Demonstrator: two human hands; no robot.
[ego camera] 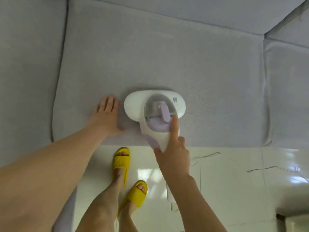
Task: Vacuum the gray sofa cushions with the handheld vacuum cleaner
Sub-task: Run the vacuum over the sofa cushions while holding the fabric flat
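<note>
A white handheld vacuum point(154, 108) with a clear dust cup and lilac parts lies flat on the gray seat cushion point(150, 64), near its front edge. My right hand point(173, 153) grips the vacuum's handle from below, with the index finger stretched along the top toward the dust cup. My left hand point(106, 114) rests flat on the cushion, fingers straight, just left of the vacuum head and not touching it.
A second gray cushion point(28, 64) lies to the left across a dark seam, and the sofa arm point(286, 89) rises at the right. Below the sofa's front edge is glossy white floor tile point(234, 181), where my feet stand in yellow slippers point(122, 163).
</note>
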